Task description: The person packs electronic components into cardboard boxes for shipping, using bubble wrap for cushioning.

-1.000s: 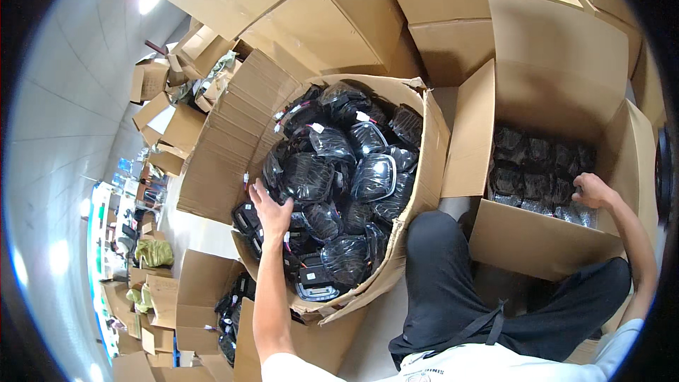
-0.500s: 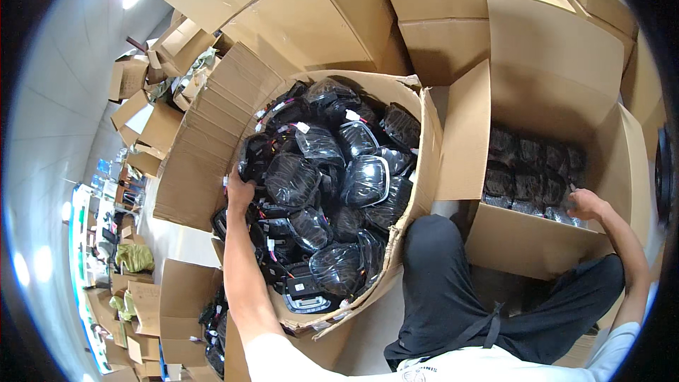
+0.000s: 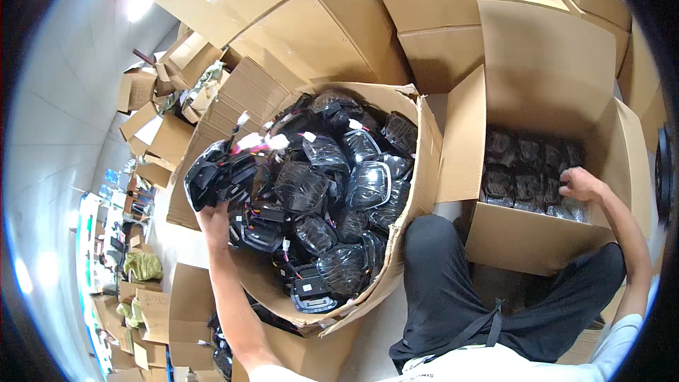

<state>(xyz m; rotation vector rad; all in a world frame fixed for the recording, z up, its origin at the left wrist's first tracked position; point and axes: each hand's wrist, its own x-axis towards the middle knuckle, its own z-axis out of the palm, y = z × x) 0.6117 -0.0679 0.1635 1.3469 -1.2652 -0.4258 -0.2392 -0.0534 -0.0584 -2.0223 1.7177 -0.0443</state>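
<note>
My left hand (image 3: 213, 223) is closed around a black plastic-wrapped unit with wires (image 3: 221, 178), raised over the left side of an open carton (image 3: 422, 159). White connectors on its leads are smeared by motion. Heaped in that carton are several similar wrapped black units (image 3: 300, 185), some with pale-rimmed faces and cables with white plugs. On the right, my right hand (image 3: 582, 184) is held above a second open carton (image 3: 541, 237), fingers curled in; whatever they may hold is hidden. Dark wrapped units (image 3: 522, 152) lie in rows inside this carton.
Large sealed cartons (image 3: 304, 35) stand stacked behind both open ones. Another open carton (image 3: 189, 304) with black units is at lower left. Opened boxes (image 3: 159, 131) are piled farther left. My legs (image 3: 442, 290) are folded in front of the right carton.
My left hand has lifted a wired black unit out of the heap and moved it left. My right hand has risen slightly, its fingers now curled in. The view has shifted a little.
</note>
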